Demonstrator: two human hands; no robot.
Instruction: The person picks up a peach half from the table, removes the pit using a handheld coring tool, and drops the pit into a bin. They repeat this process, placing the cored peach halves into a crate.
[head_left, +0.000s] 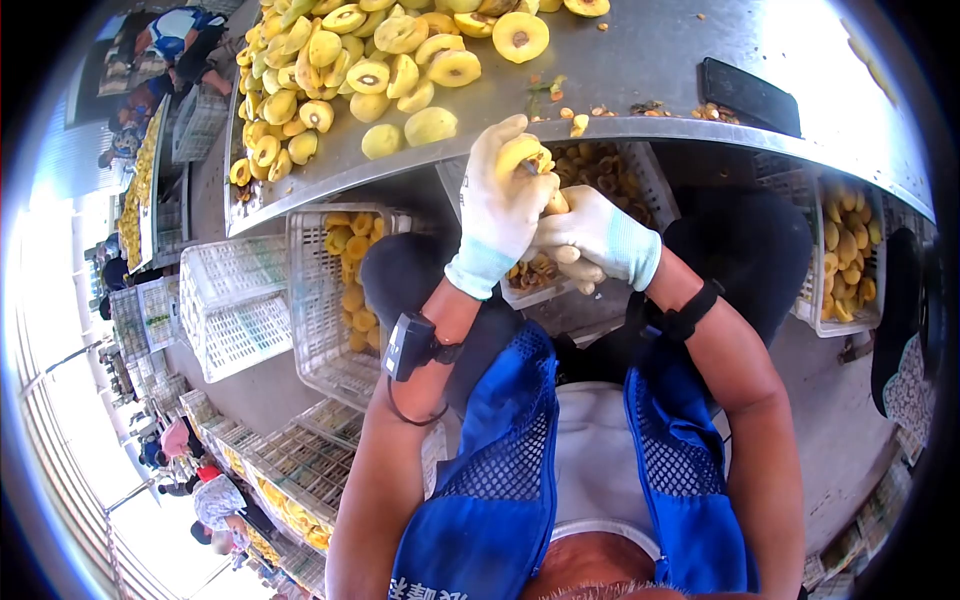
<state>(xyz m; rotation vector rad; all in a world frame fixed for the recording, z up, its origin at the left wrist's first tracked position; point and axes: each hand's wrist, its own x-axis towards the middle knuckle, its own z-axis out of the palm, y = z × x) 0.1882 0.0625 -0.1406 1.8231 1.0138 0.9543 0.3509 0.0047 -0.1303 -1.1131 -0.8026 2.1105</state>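
Note:
My left hand, in a white glove with a light-blue cuff, is closed around a yellow peach half just off the table edge. My right hand, gloved alike, is closed close beside it. From its fist a small tool with a yellowish handle points at the fruit; a dark metal tip shows at the flesh. Most of the tool is hidden by the fingers. Beyond my hands, a pile of halved peaches lies on the metal table, several showing brown stones.
A black phone lies near the table edge beside fruit scraps. Below stand a crate of peach halves, a crate under my hands and another at right. White crates and other people are at left.

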